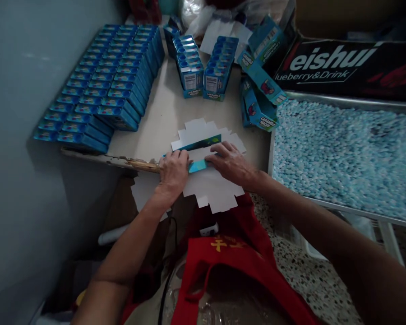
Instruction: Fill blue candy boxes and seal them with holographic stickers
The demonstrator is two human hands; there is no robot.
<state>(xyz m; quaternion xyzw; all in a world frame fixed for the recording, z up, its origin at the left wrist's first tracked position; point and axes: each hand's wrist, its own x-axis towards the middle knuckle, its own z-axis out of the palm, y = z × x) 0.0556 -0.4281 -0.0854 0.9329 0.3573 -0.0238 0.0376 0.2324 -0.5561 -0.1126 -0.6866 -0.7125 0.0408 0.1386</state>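
A die-cut carton blank (219, 185), white with stepped edges, lies across the table's front edge and juts out over the near side. Part of it is folded up, showing a light blue strip (198, 165) between my hands and a darker blue flap (203, 142) just behind. My left hand (174, 170) is closed on the left end of the fold. At the right end, my right hand (232, 163) pinches the carton with bent fingers; its fingertips are partly hidden. More white cut-out card (194, 127) spreads behind the fold.
Rows of blue packs (111, 76) fill the table's left side. Two filled display boxes (192, 81) stand at the back, with empty blue cartons (259, 97) to their right. A metal tray (272, 153) of pale blue candies sits at right, before a black box (345, 67).
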